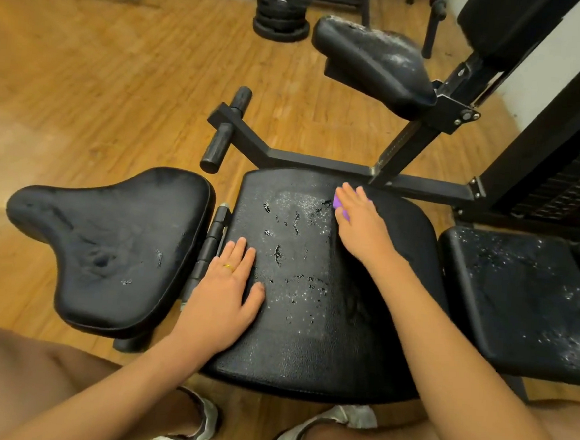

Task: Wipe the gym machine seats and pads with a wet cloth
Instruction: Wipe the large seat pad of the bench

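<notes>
Presses a purple cloth (338,204) onto the middle pad (307,351) with the right hand (360,221), fingers straight and close together, most of the cloth hidden beneath them, full spread hard to tell. Rests the left hand (223,294) flat on the same pad, fingers straight and slightly apart, a ring (228,267) on 1, with a cracked patch (278,255) between the 2 hands. Just left of the left fingertips a hinge (211,238) and a saddle pad (108,241); beyond the right fingertips a frame bar (320,160); well right of the right fingers a speckled pad (516,297).
</notes>
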The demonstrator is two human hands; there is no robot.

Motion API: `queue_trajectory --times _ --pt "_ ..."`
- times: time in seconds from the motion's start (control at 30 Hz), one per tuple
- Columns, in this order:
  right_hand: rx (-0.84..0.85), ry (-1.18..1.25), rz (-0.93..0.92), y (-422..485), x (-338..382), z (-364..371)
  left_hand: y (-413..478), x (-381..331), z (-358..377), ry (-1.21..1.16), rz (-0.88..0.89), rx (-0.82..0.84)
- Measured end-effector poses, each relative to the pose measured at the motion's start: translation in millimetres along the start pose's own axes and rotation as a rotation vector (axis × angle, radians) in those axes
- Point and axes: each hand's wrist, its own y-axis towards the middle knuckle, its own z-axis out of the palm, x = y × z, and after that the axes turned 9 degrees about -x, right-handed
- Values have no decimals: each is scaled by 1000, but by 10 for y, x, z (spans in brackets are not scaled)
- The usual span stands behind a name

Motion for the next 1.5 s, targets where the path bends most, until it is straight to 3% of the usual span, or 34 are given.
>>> queue_trajectory --times 0.2,0.53,0.87,1.1,1.2,1.5 --pt "-35 -22 -27 3 152 -59 12 -27 -52 12 -12 -15" --pt "57 79 -125 -2243 213 -148 12 -7 -56 45 16 -12" --pt "-1 -9 -5 -770 85 -48 -9 -10 -49 29 -5 1" --pt "32 1 -63 -1786 112 -131 -10 6 -50 33 6 -15" --pt "44 30 -24 -1780 110 -143 11 6 -42 30 1 -14" --pt "-42 -66 78 -102 -36 -79 0 -52 -81 8 -33 -21"
